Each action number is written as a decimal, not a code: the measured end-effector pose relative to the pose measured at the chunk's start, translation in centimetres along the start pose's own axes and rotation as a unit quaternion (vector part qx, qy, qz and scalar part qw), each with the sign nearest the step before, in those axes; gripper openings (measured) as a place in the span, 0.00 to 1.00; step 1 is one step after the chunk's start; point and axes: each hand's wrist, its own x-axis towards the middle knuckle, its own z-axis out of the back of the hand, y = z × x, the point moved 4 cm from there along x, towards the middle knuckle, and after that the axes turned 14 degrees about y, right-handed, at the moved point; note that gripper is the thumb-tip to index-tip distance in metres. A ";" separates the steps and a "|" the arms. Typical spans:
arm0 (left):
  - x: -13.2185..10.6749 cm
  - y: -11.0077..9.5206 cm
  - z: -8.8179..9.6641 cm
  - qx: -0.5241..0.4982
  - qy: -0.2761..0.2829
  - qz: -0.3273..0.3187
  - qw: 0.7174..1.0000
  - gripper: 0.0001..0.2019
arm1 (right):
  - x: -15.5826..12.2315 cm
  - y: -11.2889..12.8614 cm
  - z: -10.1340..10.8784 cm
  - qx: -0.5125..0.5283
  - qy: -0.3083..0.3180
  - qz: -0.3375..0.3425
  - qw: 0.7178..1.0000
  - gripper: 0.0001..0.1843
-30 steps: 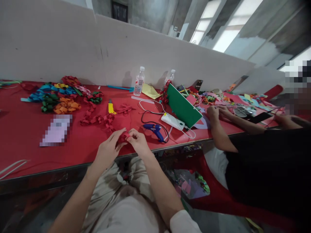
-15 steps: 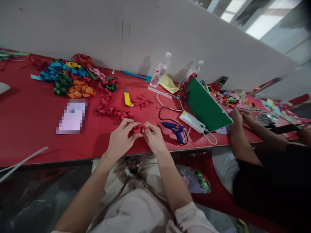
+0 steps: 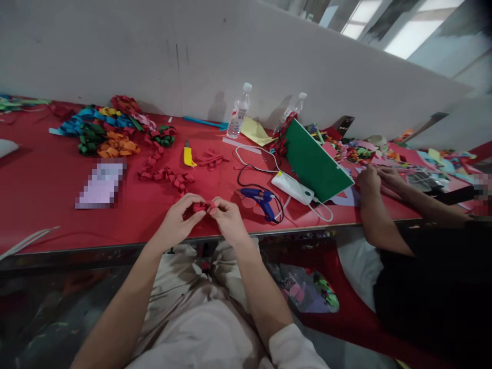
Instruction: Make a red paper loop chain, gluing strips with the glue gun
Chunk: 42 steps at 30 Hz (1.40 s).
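Note:
Near the table's front edge, my left hand [image 3: 177, 221] and my right hand [image 3: 229, 220] pinch a small red paper loop [image 3: 199, 206] between thumbs and fingers. The fingers partly cover it. A red paper chain [image 3: 165, 175] trails back from beside my left fingers, but whether it joins the held loop is hidden. Beyond my hands lie loose red paper strips [image 3: 212, 160] and a yellow utility knife [image 3: 188, 156]. A blue hot glue gun [image 3: 260, 199] lies on its side to the right of my right hand.
Colourful paper chains [image 3: 117, 144] are heaped at the back left, behind a pixelated pink rectangle [image 3: 100, 183]. Bottles [image 3: 238, 114], a white power strip [image 3: 293, 188] with cables and a leaning green board [image 3: 315, 160] stand right. A co-worker's hands [image 3: 378, 180] are further right.
The whole view has swung slightly, so the table's things appear further left. Both hands keep their pinch on the red loop, with small shifts of the fingers.

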 end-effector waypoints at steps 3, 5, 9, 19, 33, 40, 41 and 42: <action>-0.1 -0.1 -0.1 0.049 0.002 -0.024 0.999 0.22 | 0.0 0.0 -0.1 0.016 -0.004 -0.021 1.000 0.26; -0.2 -0.4 -0.3 0.083 -0.008 -0.050 0.995 0.21 | -0.1 0.0 -0.1 0.025 0.008 -0.026 0.999 0.26; -0.7 -1.0 -0.6 0.139 -0.071 -0.107 0.982 0.12 | -0.4 0.0 -0.2 0.058 0.046 -0.023 0.997 0.23; -0.6 -0.4 -0.6 0.066 -0.019 -0.081 0.994 0.19 | 0.0 -0.5 -0.3 0.116 0.042 -0.025 0.992 0.22; -0.8 0.6 0.4 0.089 -0.021 -0.014 0.996 0.27 | -0.6 0.6 -0.2 0.014 0.009 0.030 0.999 0.21; 1.3 1.3 4.6 0.402 0.055 0.033 0.913 0.42 | 1.1 4.0 -0.6 -0.034 0.020 0.037 0.999 0.22; 2.2 1.8 5.2 0.406 0.084 0.027 0.909 0.41 | 2.1 5.3 -0.8 -0.039 0.032 0.050 0.997 0.21; 3.3 2.3 5.8 0.402 0.104 0.030 0.909 0.39 | 3.3 6.9 -1.0 -0.044 0.045 0.068 0.996 0.20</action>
